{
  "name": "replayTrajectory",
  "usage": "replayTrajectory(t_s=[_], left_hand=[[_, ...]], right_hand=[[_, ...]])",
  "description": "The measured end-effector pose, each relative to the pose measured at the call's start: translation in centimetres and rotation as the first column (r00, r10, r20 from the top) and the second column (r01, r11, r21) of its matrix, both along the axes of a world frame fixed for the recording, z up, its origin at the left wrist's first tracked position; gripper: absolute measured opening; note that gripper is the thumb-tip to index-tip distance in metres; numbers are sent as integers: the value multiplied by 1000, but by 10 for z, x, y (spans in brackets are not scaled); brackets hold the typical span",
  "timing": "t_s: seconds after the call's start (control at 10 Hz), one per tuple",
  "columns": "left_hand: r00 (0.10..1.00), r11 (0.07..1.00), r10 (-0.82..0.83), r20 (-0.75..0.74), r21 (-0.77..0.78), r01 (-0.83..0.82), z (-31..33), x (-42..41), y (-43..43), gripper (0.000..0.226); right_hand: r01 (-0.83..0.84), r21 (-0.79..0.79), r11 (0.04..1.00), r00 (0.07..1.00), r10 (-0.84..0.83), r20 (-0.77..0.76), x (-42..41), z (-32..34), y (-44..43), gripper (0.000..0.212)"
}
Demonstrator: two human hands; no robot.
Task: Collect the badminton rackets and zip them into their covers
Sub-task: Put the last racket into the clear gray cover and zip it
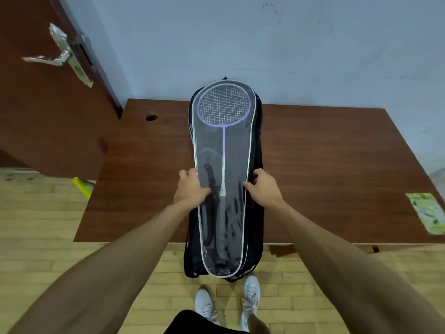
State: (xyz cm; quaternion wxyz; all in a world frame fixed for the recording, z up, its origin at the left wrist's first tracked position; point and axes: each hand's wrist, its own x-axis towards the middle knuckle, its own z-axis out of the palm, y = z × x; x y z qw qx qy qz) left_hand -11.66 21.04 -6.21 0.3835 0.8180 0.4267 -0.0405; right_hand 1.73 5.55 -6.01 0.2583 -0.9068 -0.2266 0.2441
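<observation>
Closest to me, the handle end of the clear cover (236, 145) hangs off the near edge of the table (313, 153). A bit further on, my left hand (191, 186) grips its left edge and my right hand (263, 186) grips its right edge, fingers curled. Both hands are just as close to it.

The cover runs long-ways straight away from me, on top of a black bag (258, 141). The purple racket (224, 107) lies inside, head at the far end by the wall.

I can't find the zip pull, so I can't tell if the cover is closed. My right fingers hide behind the edge, and they may hold the bag too.
</observation>
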Motion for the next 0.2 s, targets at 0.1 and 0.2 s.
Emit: replayTrajectory(t_s=[0.1,0.2], left_hand=[[989,989,-146,-27,29,146,10,0,12,40],[954,951,-296,-45,83,298,35,4,10,32]], right_hand=[[-97,-76,992,991,103,85,-2,13,-6,32],[-211,-125,970,966,226,124,-3,29,-9,28]])
